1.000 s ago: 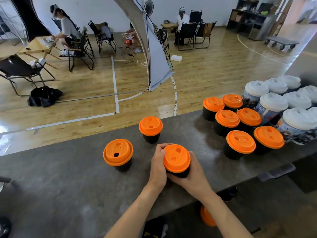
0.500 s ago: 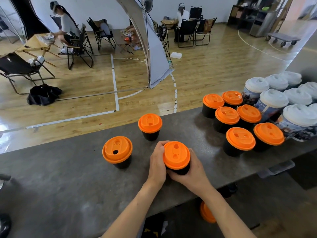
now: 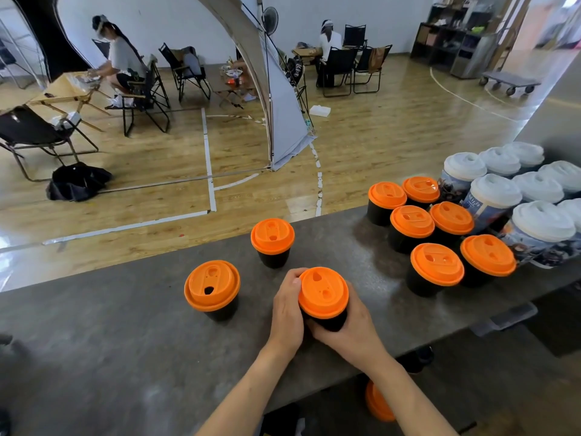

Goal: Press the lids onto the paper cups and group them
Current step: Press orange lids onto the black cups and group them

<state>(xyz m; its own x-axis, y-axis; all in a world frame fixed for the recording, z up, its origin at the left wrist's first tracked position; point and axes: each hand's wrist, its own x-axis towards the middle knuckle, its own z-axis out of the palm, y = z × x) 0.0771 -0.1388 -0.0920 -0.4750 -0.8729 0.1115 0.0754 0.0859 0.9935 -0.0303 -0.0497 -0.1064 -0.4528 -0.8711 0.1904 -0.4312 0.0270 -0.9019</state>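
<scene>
A black paper cup with an orange lid stands near the counter's front edge. My left hand grips its left side, thumb at the lid's rim. My right hand wraps round the cup's body from the right and below. Two more lidded black cups stand alone: one to the left, one behind. Several orange-lidded black cups are grouped at the right.
Taller printed cups with white lids crowd the counter's right end. The grey counter runs left to right, its far edge dropping to a wooden floor. An orange lid lies below the counter's front edge. People sit at tables far behind.
Both hands keep hold of the same cup; its lid has turned slightly. The cups on the counter have not moved.
</scene>
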